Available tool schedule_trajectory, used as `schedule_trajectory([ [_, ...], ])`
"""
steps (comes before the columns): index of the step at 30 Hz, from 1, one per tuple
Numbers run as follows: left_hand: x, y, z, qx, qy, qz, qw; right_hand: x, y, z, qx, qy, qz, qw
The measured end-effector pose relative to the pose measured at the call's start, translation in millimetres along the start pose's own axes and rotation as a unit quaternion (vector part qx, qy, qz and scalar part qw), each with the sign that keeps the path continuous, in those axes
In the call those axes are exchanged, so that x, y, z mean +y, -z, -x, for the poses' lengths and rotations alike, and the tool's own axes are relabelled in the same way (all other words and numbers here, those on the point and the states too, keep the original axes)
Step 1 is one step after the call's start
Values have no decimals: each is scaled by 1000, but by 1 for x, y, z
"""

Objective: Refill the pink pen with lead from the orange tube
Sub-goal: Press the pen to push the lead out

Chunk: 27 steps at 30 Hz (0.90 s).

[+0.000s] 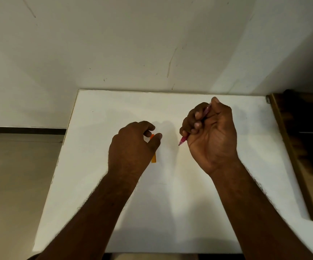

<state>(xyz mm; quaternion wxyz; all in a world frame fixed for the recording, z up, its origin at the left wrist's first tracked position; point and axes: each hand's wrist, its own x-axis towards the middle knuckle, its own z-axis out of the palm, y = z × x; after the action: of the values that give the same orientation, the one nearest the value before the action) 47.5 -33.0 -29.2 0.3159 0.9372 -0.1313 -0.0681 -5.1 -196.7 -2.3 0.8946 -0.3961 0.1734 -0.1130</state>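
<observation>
**poster1:** Forearms first: 2 bare ones come in from the bottom edge of the frame and reach up over a white table [99, 113], which butts against a scuffed white wall [133, 44] across the top half.

**poster2:** ok, and where's the pen?

**poster1:** Right of centre. The right hand [211, 136] is fisted around the pink pen [184, 138], palm turned toward the camera. The pointed tip sticks out below the curled fingers, aimed down-left, and the other end peeks out near the thumb at the top.

**poster2:** and the orange tube?

**poster1:** Just left of centre, mostly hidden under the left hand [133, 147]. You only see 2 bits of the orange tube [154, 158]: 1 end between the thumb and fingers, the other poking out below the thumb. Fingers are curled over it in a narrow pinch, but honestly can't tell if they're actually squeezing it or if it's just lying on the table.

**poster2:** anything else around?

**poster1:** Dark wooden furniture [302, 128] at the right edge, beige floor [11, 184] on the left.
</observation>
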Motion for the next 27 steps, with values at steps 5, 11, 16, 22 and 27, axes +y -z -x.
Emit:
schedule_trajectory([
  [5,0,-1,0,-3,-1,0,1000,0,1,0,2,-3,-5,1000],
  [11,-1,-1,-1,-7,4,3,1000,-1,2,-1,11,6,-11,1000],
  [16,-1,-1,-1,-6,4,3,1000,-2,5,-1,11,-11,-42,999],
  [22,-1,-1,0,-7,4,5,1000,-4,9,-1,18,-8,-75,997],
  [27,1,0,0,-8,3,7,1000,-4,10,0,15,-21,-112,993],
])
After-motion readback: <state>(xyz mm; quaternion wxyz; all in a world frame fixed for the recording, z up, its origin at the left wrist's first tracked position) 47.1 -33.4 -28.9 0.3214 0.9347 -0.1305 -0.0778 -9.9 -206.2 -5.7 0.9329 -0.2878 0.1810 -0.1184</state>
